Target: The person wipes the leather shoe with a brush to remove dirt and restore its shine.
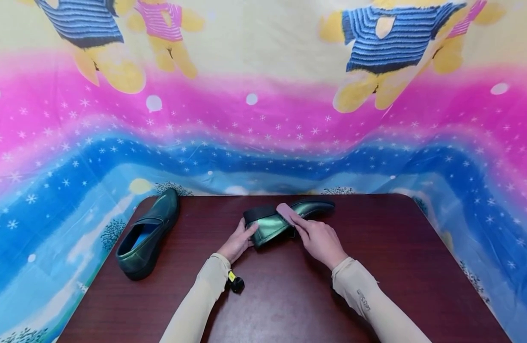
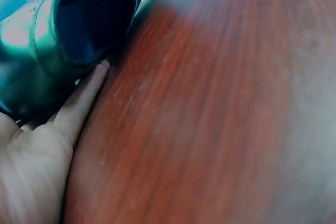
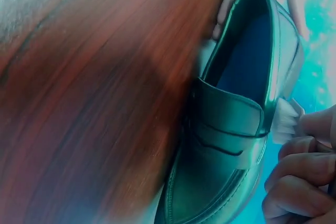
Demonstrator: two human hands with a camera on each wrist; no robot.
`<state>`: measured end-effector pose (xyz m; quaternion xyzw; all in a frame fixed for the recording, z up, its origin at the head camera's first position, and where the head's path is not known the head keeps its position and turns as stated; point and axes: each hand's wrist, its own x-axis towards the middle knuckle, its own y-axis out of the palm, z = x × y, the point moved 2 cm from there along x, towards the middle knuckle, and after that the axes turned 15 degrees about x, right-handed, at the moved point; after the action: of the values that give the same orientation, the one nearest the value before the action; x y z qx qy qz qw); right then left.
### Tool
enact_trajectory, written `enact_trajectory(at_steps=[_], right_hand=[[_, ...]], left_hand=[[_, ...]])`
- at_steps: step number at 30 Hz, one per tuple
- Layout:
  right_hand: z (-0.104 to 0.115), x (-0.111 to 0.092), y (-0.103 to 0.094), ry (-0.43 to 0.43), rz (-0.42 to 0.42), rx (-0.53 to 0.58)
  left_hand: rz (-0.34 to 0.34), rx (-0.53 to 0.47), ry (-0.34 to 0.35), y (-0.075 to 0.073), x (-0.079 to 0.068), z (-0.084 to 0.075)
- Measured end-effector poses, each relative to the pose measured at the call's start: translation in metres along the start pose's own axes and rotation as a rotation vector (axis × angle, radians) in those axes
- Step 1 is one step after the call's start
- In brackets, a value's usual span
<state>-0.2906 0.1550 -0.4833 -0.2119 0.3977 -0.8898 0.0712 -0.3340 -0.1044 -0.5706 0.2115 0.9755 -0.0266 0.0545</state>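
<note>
A dark green loafer (image 1: 269, 229) lies tipped on its side near the table's far edge, its toe pointing right. My left hand (image 1: 236, 242) grips it at the heel, thumb on the upper side. In the left wrist view, one finger of the left hand (image 2: 39, 166) reaches along the shoe beside its opening. Between the fingers and thumb of my right hand (image 1: 325, 242) is a small pink brush (image 1: 284, 212). In the right wrist view, its pale bristles (image 3: 285, 121) touch the loafer's outer side, level with the strap.
A matching green loafer (image 1: 148, 238) stands upright at the table's left side, its toe toward the far edge. The brown wooden table (image 1: 374, 286) meets a patterned cloth (image 1: 254, 147) behind it. A small black device (image 1: 236, 283) hangs at the left wrist.
</note>
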Motion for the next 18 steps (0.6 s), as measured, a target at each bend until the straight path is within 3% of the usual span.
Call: enact_trajectory(at_steps=[7,13,18], right_hand=[[-0.012,0.002,-0.005,0.014,-0.031,-0.051],[-0.033,0.004,-0.02,0.11,-0.118,-0.076],[-0.026,0.004,-0.018,0.113,-0.119,-0.036]], left_hand=[[-0.016,0.035,0.0,0.002,-0.002,-0.001],[-0.026,0.042,-0.005,0.0,0.0,0.0],[-0.029,0.053,-0.01,0.0,-0.001,0.001]])
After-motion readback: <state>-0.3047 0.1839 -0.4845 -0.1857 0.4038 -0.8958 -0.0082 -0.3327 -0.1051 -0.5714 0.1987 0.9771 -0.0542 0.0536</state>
